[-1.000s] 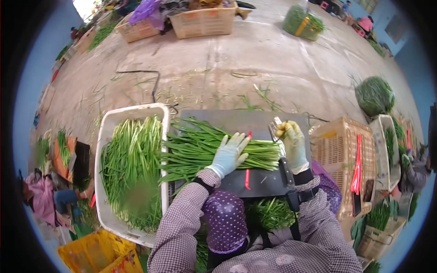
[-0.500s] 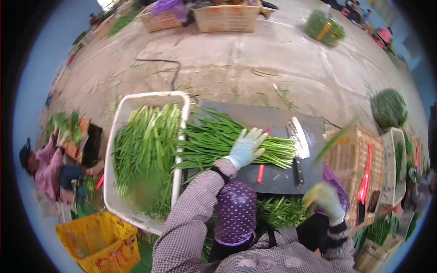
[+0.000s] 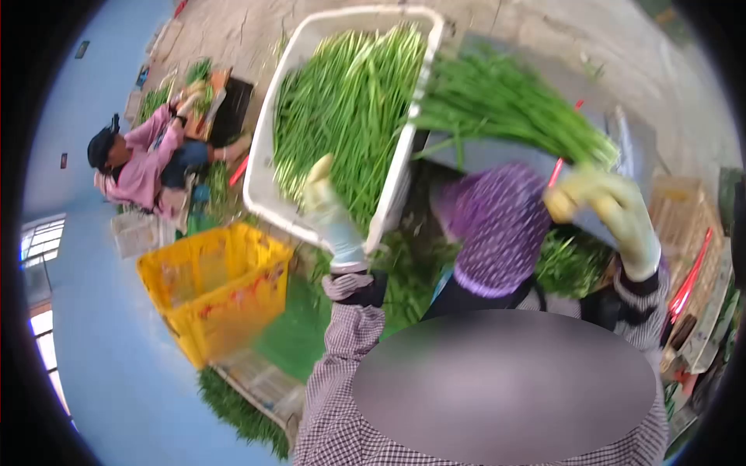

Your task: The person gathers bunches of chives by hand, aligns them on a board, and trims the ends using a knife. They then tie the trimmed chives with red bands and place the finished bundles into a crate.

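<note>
My left hand point(image 3: 332, 213), in a pale glove, is raised over the near edge of the white basket point(image 3: 260, 167). Its fingers point up and it holds nothing visible. Long green stalks point(image 3: 350, 109) fill that basket. On the dark board point(image 3: 497, 155) lies a loose bunch of greens point(image 3: 513, 105), its cut ends toward the right. Just below those ends is my right hand point(image 3: 606, 210), gloved and blurred, its fingers bent but apart and nothing seen in them. Partly hidden beyond the bunch is a knife point(image 3: 622, 140). A red strip point(image 3: 556, 172) shows beside the greens.
A yellow crate point(image 3: 217, 291) stands at the lower left. Beyond it, a person in pink point(image 3: 148, 163) sits handling greens. Purple dotted cloth point(image 3: 501, 225) covers my knee near the board. Red strips point(image 3: 690, 279) hang on a wicker basket point(image 3: 676, 210) at the right.
The view has swung left and down. My left hand has left the bunch on the board and is now over the white basket. My right hand has risen toward the bunch's cut ends.
</note>
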`<state>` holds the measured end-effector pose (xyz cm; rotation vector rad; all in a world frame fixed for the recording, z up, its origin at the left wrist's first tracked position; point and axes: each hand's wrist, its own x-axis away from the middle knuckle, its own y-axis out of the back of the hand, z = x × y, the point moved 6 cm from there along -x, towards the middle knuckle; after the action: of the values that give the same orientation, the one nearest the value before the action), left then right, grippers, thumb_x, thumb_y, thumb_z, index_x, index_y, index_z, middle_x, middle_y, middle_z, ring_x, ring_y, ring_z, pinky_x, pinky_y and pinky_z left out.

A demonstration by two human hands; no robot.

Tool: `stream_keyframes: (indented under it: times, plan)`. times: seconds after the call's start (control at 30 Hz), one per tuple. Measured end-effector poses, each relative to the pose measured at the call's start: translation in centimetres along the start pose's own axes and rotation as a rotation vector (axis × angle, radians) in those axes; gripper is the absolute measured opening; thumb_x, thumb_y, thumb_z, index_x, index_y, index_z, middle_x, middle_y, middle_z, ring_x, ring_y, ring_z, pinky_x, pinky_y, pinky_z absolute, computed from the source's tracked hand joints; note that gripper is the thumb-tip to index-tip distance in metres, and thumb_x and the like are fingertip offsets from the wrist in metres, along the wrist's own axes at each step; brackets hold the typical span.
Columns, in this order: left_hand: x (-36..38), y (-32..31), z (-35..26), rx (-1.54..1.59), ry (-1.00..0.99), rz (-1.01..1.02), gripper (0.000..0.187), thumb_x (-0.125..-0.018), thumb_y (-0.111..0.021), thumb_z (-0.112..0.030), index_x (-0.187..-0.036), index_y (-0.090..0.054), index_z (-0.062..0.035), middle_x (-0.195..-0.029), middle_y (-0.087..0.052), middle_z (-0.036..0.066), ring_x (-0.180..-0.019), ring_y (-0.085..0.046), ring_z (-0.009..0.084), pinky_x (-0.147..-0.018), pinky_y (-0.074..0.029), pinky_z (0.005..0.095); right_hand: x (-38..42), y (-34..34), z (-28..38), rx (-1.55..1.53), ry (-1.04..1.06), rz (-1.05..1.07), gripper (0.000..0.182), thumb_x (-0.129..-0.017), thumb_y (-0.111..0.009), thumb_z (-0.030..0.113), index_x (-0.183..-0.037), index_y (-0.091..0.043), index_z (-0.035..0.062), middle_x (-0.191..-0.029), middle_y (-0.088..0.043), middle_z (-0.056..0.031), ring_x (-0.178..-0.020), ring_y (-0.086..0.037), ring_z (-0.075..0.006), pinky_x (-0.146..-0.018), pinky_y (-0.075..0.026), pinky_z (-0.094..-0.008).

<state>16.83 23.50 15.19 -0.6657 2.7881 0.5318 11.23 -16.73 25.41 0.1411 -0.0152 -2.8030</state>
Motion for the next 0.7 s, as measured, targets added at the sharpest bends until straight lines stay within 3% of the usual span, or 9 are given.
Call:
stream_keyframes:
  times: [0.03,0.07,0.13,0.23,0.43,0.5,0.53,0.6,0.7]
  plan:
    - [1.2,6.4,5.8,-0.047,-0.296,-0.031,0.035,-0.109,-0.053,-0.023,-0.135,-0.062,-0.0018,-0.13,-0.07,0.014,-0.114,-0.068,0.0278,-0.103,-0.054,0.0386,-2.1,-2.5,-0.5,0.154,-0.093,0.02,0.02,-0.103,-0.063,0.016,-0.109,-0.074,-0.0004,-0.108,-0.075,-0.012,-0.1,-0.071,-0.023,-0.092,-0.055,-0.0354]
    - [3.6,12.0,10.6,0.214,0.365,-0.256,0.035,-0.108,-0.057,-0.027,-0.131,-0.063,-0.0012,-0.13,-0.07,0.013,-0.115,-0.069,0.0257,-0.097,-0.057,0.0368,-3.6,-5.0,-1.6,0.31,-0.037,0.009,0.019,-0.103,-0.063,0.014,-0.11,-0.073,-0.0002,-0.109,-0.074,-0.0119,-0.102,-0.07,-0.0236,-0.093,-0.055,-0.0353]
    - [11.7,21.4,18.3,0.195,0.564,-0.534,0.03,-0.104,-0.061,-0.026,-0.122,-0.066,-0.0038,-0.117,-0.071,0.007,-0.095,-0.069,0.0185,-0.075,-0.056,0.0326,-5.5,-11.9,-2.9,0.382,0.061,0.091,0.018,-0.102,-0.063,0.015,-0.111,-0.072,0.0017,-0.106,-0.073,-0.0117,-0.1,-0.07,-0.0254,-0.091,-0.055,-0.0353]
    - [29.9,32.1,43.6,-0.124,0.744,-0.368,0.021,-0.107,-0.058,-0.023,-0.118,-0.065,-0.0064,-0.117,-0.072,0.011,-0.103,-0.07,0.0257,-0.091,-0.057,0.0395,-7.3,-23.2,-4.5,0.289,0.345,0.315,0.021,-0.103,-0.063,0.023,-0.109,-0.071,0.0054,-0.099,-0.071,-0.0113,-0.095,-0.071,-0.0295,-0.086,-0.057,-0.0379]
    - [32.4,25.4,37.7,-0.416,1.042,-0.306,0.054,-0.096,-0.072,-0.039,-0.122,-0.069,0.0081,-0.12,-0.074,0.025,-0.109,-0.07,0.0411,-0.096,-0.054,0.0456,-2.2,-35.6,-13.7,0.485,0.346,0.796,0.03,-0.099,-0.066,0.035,-0.098,-0.07,0.006,-0.088,-0.066,-0.0161,-0.081,-0.069,-0.0381,-0.074,-0.057,-0.048]
    - [32.2,25.1,41.0,-0.455,0.978,-0.298,0.061,-0.097,-0.071,-0.041,-0.13,-0.064,0.0102,-0.132,-0.068,0.029,-0.124,-0.064,0.0419,-0.108,-0.049,0.0451,-0.9,-36.7,-15.8,0.488,0.129,0.906,0.03,-0.099,-0.064,0.036,-0.098,-0.072,0.0071,-0.089,-0.066,-0.0156,-0.083,-0.069,-0.0375,-0.074,-0.058,-0.0474]
    - [30.0,24.2,40.3,-0.429,0.911,-0.338,0.069,-0.098,-0.071,-0.042,-0.139,-0.057,0.0114,-0.145,-0.058,0.031,-0.136,-0.056,0.0429,-0.117,-0.042,0.0451,0.3,-37.5,-15.3,0.516,0.361,0.956,0.03,-0.099,-0.063,0.036,-0.097,-0.072,0.0076,-0.091,-0.067,-0.0144,-0.084,-0.07,-0.0373,-0.074,-0.058,-0.0472]
    - [24.5,23.5,39.1,-0.529,0.762,-0.298,0.072,-0.1,-0.067,-0.042,-0.146,-0.051,0.0111,-0.151,-0.052,0.033,-0.142,-0.049,0.0452,-0.122,-0.037,0.046,2.3,-38.3,-19.9,0.539,-0.097,1.048,0.034,-0.102,-0.064,0.038,-0.11,-0.075,0.0077,-0.102,-0.07,-0.0138,-0.095,-0.07,-0.0367,-0.083,-0.058,-0.0448]
    - [19.5,23.6,44.0,-0.657,0.678,-0.283,0.077,-0.102,-0.063,-0.047,-0.15,-0.047,0.0104,-0.154,-0.049,0.034,-0.144,-0.046,0.0467,-0.124,-0.034,0.0479,2.1,-38.5,-20.9,0.568,-0.148,1.092,0.031,-0.101,-0.065,0.034,-0.114,-0.075,0.0079,-0.106,-0.071,-0.0147,-0.098,-0.07,-0.0366,-0.085,-0.058,-0.0433]
